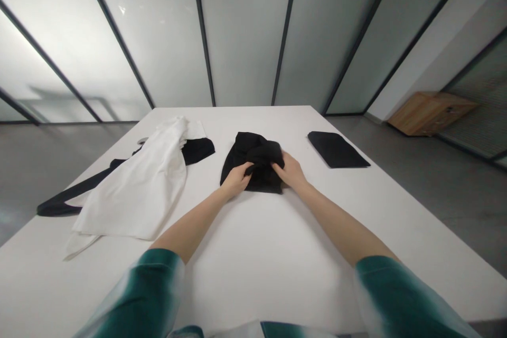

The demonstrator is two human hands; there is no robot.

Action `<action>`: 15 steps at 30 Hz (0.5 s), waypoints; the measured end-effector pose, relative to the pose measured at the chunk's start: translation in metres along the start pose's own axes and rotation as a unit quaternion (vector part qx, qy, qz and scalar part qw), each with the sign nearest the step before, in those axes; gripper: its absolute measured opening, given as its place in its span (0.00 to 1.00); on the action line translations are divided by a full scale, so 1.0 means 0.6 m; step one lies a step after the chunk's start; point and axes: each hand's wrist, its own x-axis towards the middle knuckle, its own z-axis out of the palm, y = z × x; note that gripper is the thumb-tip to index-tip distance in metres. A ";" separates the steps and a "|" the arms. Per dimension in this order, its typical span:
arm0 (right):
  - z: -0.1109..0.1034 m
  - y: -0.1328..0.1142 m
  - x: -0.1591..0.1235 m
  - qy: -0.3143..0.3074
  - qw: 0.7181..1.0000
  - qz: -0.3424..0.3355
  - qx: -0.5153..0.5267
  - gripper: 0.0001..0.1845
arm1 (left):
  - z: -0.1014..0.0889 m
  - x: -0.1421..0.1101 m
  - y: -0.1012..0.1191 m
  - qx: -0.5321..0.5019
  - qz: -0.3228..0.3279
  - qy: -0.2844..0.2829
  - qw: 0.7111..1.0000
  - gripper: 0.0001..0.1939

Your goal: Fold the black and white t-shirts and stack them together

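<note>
A crumpled black garment point(241, 150) lies bunched on the white table point(269, 237) in front of me; its exact kind does not show. My left hand point(236, 179) grips its near left part, thumb on top of the cloth. On the other side my right hand point(292, 169) pinches the fabric at the right, some fingers hidden beneath it. Between both hands the cloth is gathered into a raised, folded roll, and its lower edge rests on the tabletop.
A white garment point(138, 190) lies loosely spread at the left, over black clothing point(79, 193) that sticks out on both sides. Toward the right edge sits a flat folded black cloth point(336, 149). A wooden cabinet point(430, 112) stands on the floor beyond, near frosted glass panels point(241, 31).
</note>
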 end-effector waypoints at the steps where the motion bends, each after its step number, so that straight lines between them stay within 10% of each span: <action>1: 0.000 0.009 0.005 -0.021 0.999 0.024 0.021 0.22 | -0.001 0.002 0.000 -0.003 0.000 0.006 1.000 0.18; 7: -0.036 0.046 0.066 0.129 0.955 0.161 0.215 0.14 | -0.066 0.037 -0.011 -0.033 -0.029 0.190 0.981 0.18; 15: -0.200 0.121 0.182 0.324 0.849 0.232 0.347 0.07 | -0.325 0.104 -0.067 -0.091 -0.092 0.496 0.858 0.10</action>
